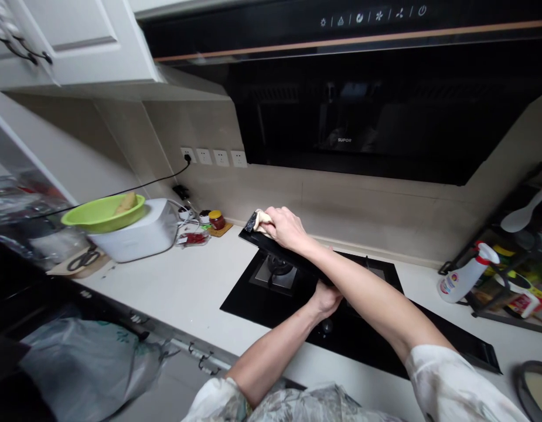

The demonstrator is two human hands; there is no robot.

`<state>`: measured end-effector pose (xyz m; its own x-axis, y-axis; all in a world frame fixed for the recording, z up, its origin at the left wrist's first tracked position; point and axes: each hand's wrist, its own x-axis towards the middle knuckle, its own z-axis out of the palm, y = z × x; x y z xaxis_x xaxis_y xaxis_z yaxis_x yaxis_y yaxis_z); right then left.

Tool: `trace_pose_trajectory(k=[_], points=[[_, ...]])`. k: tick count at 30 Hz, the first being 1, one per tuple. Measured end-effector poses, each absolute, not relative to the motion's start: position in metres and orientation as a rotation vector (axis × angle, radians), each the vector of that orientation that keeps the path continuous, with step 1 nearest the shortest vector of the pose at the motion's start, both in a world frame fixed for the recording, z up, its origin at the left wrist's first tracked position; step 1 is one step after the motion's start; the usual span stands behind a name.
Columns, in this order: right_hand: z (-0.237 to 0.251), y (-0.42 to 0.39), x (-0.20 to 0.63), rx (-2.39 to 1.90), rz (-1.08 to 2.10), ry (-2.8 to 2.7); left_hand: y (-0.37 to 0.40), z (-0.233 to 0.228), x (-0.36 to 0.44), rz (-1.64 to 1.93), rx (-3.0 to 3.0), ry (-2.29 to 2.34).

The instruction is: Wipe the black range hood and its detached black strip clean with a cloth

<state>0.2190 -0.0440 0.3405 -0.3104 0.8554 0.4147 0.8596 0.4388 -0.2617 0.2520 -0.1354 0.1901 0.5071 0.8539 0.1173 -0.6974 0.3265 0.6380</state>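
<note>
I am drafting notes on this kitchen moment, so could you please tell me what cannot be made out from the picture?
All in the head view:
Left hand: fingers partly hidden by the black panel and right forearm.
Pale cloth: partly covered by the right hand.
Right burner: largely hidden behind that forearm.
Spray bottle: smaller label print too tiny to read.
Round dark-rimmed vessel: cut off by the right edge.

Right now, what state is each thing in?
Black panel: tilted, raised over the cooktop
Cloth: bunched, against the panel's left end
Right hand: closed on the cloth
Left hand: gripping the panel
Jar: yellow lid on
Green basin: resting on the white box
Black plug: in the leftmost socket
Spray bottle: standing
</note>
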Motion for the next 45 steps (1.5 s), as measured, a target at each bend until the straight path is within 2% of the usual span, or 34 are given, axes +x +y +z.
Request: trace_pose_trajectory(k=[7, 11, 17, 24, 31, 37, 45], points=[[0.318, -0.054, 0.24, -1.523, 0.083, -2.122, -0.129, 0.182, 0.252, 1.026, 0.669, 0.209], [0.33, -0.059, 0.227, -1.435, -0.02, -2.107, -0.136, 0.186, 0.257, 1.012, 0.694, 0.205], [0.354, -0.064, 0.21, -1.554, 0.076, -2.066, -0.145, 0.198, 0.258, 1.005, 0.709, 0.282], [0.343, -0.067, 0.206, -1.627, -0.118, -2.002, -0.15, 0.198, 0.261, 1.066, 0.628, 0.312], [0.337, -0.069, 0.207, -1.516, -0.255, -2.051, -0.15, 0.198, 0.258, 1.031, 0.658, 0.265], [0.323, -0.07, 0.242, -1.472, -0.238, -2.122, -0.144, 0.195, 0.255, 1.078, 0.685, 0.224], [0.272, -0.076, 0.321, -1.597, -0.089, -2.156, -0.126, 0.184, 0.254, 1.109, 0.645, 0.367]])
